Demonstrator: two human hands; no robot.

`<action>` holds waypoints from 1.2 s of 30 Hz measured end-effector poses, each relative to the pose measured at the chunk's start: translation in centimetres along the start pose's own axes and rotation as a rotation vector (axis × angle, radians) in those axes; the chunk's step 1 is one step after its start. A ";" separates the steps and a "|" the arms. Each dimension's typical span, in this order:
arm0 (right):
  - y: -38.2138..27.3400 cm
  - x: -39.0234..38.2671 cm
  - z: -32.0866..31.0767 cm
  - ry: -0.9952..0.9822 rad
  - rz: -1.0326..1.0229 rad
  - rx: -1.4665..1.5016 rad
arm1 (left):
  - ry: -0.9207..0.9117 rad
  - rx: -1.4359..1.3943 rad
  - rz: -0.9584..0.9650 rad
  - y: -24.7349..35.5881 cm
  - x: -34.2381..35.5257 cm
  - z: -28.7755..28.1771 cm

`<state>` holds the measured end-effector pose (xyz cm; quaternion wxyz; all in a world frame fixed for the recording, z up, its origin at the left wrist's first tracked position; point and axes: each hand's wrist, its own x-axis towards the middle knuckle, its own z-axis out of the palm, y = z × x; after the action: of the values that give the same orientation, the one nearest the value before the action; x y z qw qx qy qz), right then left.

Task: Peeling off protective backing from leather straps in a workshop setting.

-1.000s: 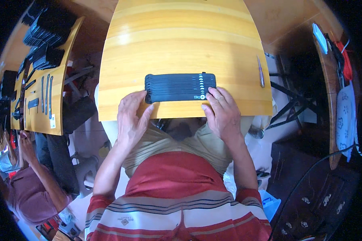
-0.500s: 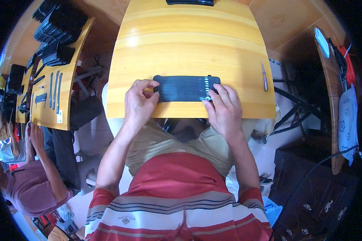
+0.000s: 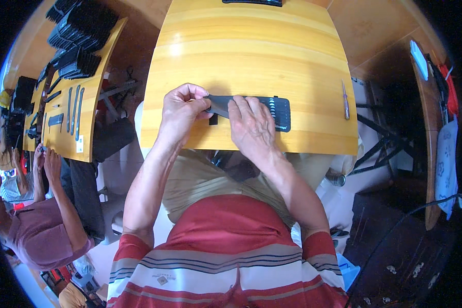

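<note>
Across the middle, a broad yellow wooden surface [image 3: 251, 56] with banded grain. Below it, a red, grey and white striped shirt [image 3: 226, 272]. At far left, a co-worker in a purple shirt [image 3: 41, 233], both hands close together beside a second, narrower wooden surface [image 3: 87, 134]. Toward its far end, stacks of folded black pieces [image 3: 82, 31]. At far right, a pale patterned sheet [image 3: 445, 169] beside a brown board.

On the near part of the main surface, right of centre, a black strap pack [image 3: 281, 114], flat at the right with a column of white marks, its left part slanted toward the left hand. Over its middle, the right hand [image 3: 253, 122], palm down, fingers stretched close together and touching it; underside hidden, so impossible to tell whether gripping. At its left end, the left hand [image 3: 180, 109], narrowed to a pinch, holding that end between thumb and fingers.

At lower left, three long black strips [image 3: 75, 110], side by side. Near the main right edge, a slim screwdriver [image 3: 346, 108], well apart from both hands. Just beside the left hand, a small black tab [image 3: 213, 120].
</note>
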<state>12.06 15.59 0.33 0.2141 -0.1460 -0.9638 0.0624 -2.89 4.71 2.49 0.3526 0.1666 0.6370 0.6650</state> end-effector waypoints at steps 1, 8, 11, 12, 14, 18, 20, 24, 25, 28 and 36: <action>0.3 0.2 0.0 -0.016 -0.022 -0.027 | -0.020 0.044 0.025 -0.2 0.1 -0.2; 4.4 2.7 -0.6 0.059 0.203 0.238 | 0.135 0.023 0.114 -3.1 0.2 -2.2; 9.5 5.0 -5.8 0.358 0.804 0.356 | 0.112 0.044 0.195 -4.0 -0.2 -2.8; 11.7 4.9 -5.8 0.681 0.699 0.821 | 0.073 0.067 0.216 -4.2 0.0 -2.5; 13.7 4.7 -7.4 0.793 0.578 1.135 | 0.035 0.116 0.238 -4.3 0.2 -2.1; 13.6 4.2 -8.7 0.716 0.575 0.915 | 0.058 0.286 0.270 -4.4 -0.1 -2.1; 11.8 4.3 -8.9 0.596 0.598 0.507 | 0.058 0.304 0.274 -4.7 -0.3 -2.2; 10.5 3.6 -7.2 0.475 0.366 0.020 | 0.056 0.342 0.291 -4.4 -0.6 -1.8; 10.4 3.6 -6.5 0.479 0.213 -0.090 | 0.056 0.346 0.286 -4.5 -0.5 -1.9; 10.5 3.3 -4.5 0.346 0.111 -0.204 | 0.032 0.378 0.286 -4.1 -0.8 -1.5; 9.7 2.9 -2.6 -0.090 0.208 -0.083 | 0.039 0.387 0.267 -3.5 0.5 -1.6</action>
<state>13.11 25.87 2.07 0.1566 -0.2511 -0.9538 0.0511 -3.41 3.65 -1.25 0.2104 0.3010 0.7317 0.5743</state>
